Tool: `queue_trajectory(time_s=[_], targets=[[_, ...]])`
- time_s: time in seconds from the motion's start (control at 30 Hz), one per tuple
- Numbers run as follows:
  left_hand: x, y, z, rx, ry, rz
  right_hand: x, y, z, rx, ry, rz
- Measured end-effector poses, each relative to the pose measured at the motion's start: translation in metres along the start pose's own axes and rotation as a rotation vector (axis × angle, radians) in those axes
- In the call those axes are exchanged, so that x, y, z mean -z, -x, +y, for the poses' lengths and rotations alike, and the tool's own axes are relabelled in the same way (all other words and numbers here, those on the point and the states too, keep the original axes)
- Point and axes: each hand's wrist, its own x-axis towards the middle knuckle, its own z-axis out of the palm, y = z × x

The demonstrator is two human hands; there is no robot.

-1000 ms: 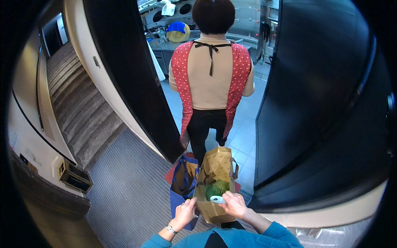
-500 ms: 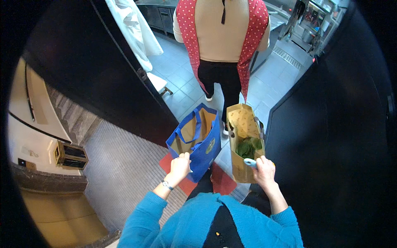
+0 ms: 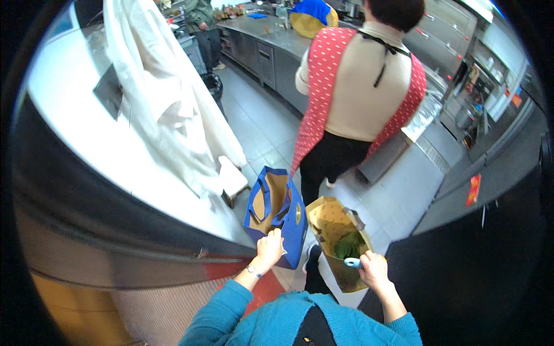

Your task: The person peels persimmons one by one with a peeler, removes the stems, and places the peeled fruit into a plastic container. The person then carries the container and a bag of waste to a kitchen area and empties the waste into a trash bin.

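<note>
My left hand (image 3: 269, 249) is closed on the near rim of a tall blue shopping bag (image 3: 295, 245). The bag has a tan inside, and its blue straps hang loose over the mouth. My right hand (image 3: 374, 270) grips the near edge of a brown paper bag (image 3: 324, 222) with a patterned lining. Dark green leaves (image 3: 347, 247) show inside it. From the same fist sticks out a light blue rounded end (image 3: 352, 262), perhaps a handle; the rest is hidden by my fingers. Both bags hang upright in front of me, side by side.
A person in a red dotted apron (image 3: 326, 69) stands just ahead, back toward me. White cloth (image 3: 161, 109) hangs at left above a small white stool (image 3: 232, 177). Beyond are a steel counter (image 3: 288, 41) and another person (image 3: 202, 34). A dark door (image 3: 461, 271) flanks my right.
I have moved forward through the doorway, and more of the kitchen shows. The aproned person has shifted right and turned slightly. Both bags stay in my hands.
</note>
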Motion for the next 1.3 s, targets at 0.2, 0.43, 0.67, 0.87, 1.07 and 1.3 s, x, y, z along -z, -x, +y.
queue_trajectory(time_s=[0.2, 0.43, 0.67, 0.87, 1.07, 1.3], targets=[[0.028, 0.005, 0.011, 0.102, -0.13, 0.093, 0.007, -0.026, 0.015, 0.133, -0.115, 0.039], [0.023, 0.039, 0.03, 0.154, -0.266, 0.39, -0.009, 0.003, 0.03, 0.331, -0.239, 0.142], [0.017, 0.058, 0.042, 0.201, -0.293, 0.545, -0.048, 0.037, 0.034, 0.401, -0.258, 0.163], [0.024, 0.1, 0.043, 0.125, -0.185, 0.784, -0.109, 0.103, 0.025, 0.233, -0.387, 0.276], [-0.026, 0.152, 0.068, 0.167, -0.112, 0.691, -0.169, 0.174, 0.063, 0.074, -0.537, 0.132], [0.013, 0.081, 0.002, 0.284, 0.359, 0.716, -0.166, 0.064, 0.065, -0.048, -0.595, 0.179]])
